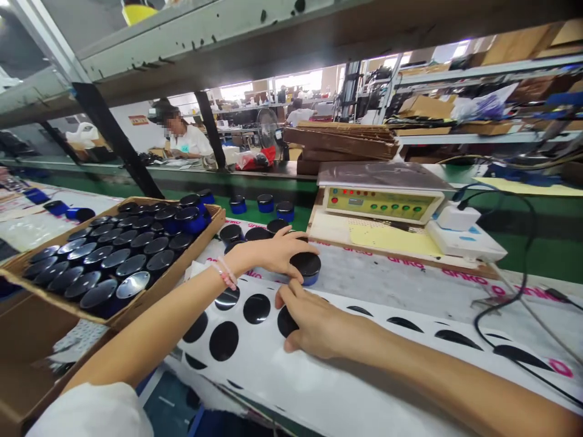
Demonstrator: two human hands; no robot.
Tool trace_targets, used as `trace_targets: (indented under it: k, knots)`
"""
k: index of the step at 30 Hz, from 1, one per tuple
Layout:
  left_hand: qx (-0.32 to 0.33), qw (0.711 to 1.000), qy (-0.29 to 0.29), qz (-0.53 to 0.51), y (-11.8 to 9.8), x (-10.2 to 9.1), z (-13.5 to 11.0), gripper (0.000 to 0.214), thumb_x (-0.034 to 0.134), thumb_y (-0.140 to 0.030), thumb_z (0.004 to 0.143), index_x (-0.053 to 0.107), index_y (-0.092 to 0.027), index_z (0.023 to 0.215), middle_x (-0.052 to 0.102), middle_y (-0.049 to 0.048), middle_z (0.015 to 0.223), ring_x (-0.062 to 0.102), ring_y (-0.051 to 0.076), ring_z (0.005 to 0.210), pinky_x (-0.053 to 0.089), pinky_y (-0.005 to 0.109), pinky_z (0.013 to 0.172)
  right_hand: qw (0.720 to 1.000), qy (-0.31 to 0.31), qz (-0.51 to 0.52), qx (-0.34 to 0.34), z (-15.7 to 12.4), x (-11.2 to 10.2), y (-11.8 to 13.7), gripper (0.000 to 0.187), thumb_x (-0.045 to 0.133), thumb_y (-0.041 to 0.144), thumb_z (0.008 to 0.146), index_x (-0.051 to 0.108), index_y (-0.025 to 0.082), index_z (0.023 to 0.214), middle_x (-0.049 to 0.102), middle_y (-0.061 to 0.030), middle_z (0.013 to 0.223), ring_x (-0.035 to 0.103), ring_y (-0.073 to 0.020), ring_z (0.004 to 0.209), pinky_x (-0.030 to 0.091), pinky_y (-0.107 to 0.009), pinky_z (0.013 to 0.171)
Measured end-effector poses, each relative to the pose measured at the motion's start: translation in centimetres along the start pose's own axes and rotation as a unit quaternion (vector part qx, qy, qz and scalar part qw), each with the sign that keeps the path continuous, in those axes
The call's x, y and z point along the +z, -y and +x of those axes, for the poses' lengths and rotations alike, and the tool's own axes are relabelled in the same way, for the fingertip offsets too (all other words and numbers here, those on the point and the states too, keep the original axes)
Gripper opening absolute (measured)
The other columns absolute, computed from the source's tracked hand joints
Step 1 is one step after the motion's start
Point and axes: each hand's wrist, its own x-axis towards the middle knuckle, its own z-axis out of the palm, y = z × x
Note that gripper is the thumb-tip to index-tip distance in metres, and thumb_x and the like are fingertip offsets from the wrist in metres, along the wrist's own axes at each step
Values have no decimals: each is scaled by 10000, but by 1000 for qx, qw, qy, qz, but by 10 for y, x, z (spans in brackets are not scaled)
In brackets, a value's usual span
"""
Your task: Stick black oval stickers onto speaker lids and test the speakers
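My left hand (283,250), with a pink bead bracelet at the wrist, curves its thumb and fingers around a round blue container with a glossy black top (306,264), which stands on the table. My right hand (314,318) is on a white sheet (337,382) bearing rows of black round stickers (224,341). Its thumb and bent fingers grip the edges of one black round sticker (286,321), partly hidden by the hand. Whether that sticker has come off its backing cannot be made out. More blue containers (231,233) stand just beyond my left forearm.
At left, a cardboard tray (119,317) holds many black-topped blue containers. A control box with lit buttons (382,203) and a white adapter (464,233) sit behind, with black cables (528,243) at right. A shelf beam (228,48) crosses overhead. A co-worker (184,139) sits across.
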Motion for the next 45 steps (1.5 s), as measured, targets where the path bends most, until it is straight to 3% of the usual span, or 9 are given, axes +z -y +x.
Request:
trace_targets:
  k: [5,7,10,15,21,26,29,34,45]
  knots:
    - [-79,955,-263,-113,-38,36,-55,487,506,-401,904,434,-223,1352,473,105,1412,362,235,1362,202,457,1157,998,-56,7,-26,-9,6,1,453,736,198,708,460,238,1065,445,-23,1061,533,-192,886,417,-296,724]
    - [-147,801,-434,-385,-57,66,-79,501,414,-476,930,408,-217,1359,526,112,1351,474,251,1279,388,452,1059,996,-75,7,-41,-12,9,1,440,727,179,721,461,228,1068,449,-30,1067,534,-190,875,421,-300,718]
    - [-203,586,-493,-609,-71,113,-101,556,506,-520,883,427,-202,1332,593,115,1258,559,257,1187,459,427,1000,993,-92,5,-70,-16,11,-1,380,716,190,747,478,207,1043,456,-46,1063,532,-202,901,438,-310,727]
    - [-195,522,-554,-619,-63,143,-104,416,594,-425,875,520,-234,1237,602,75,1247,530,225,1222,415,398,1053,986,-91,-13,-141,-21,6,-11,123,530,208,904,518,200,1026,502,-59,1049,525,-197,966,446,-319,822]
    - [-217,525,-554,-609,-63,139,-101,389,622,-428,856,549,-238,1187,556,60,1281,466,223,1275,416,343,1042,970,-125,-48,-201,-27,9,-17,151,420,112,934,533,174,1012,573,-67,978,553,-172,858,461,-288,732]
    - [-242,547,-581,-552,-61,139,-102,473,629,-479,828,513,-260,1231,535,61,1300,461,236,1276,414,354,1036,903,-256,-175,-298,-53,12,-8,150,426,88,929,552,164,902,577,-44,774,519,-181,696,406,-301,586]
    - [-286,647,-561,-430,-74,138,-106,534,687,-419,778,496,-311,1264,491,30,1356,453,228,1282,387,350,1065,912,-320,-92,-238,-84,-3,-4,96,504,127,912,556,202,941,604,-29,802,554,-164,709,438,-281,619]
    - [-214,860,-378,-269,-111,157,-104,842,743,-119,578,451,-416,1310,567,-36,1273,541,223,1193,441,345,1037,922,-335,192,-7,-116,-19,-14,233,622,411,852,555,244,704,537,24,696,522,-115,588,423,-203,493]
    - [-176,896,-294,-283,-108,176,-99,1076,800,-106,588,194,-480,1395,569,-79,1317,573,177,1180,488,341,1015,812,-240,518,124,-100,35,-17,358,617,486,833,483,202,661,461,8,818,427,-136,774,372,-235,694]
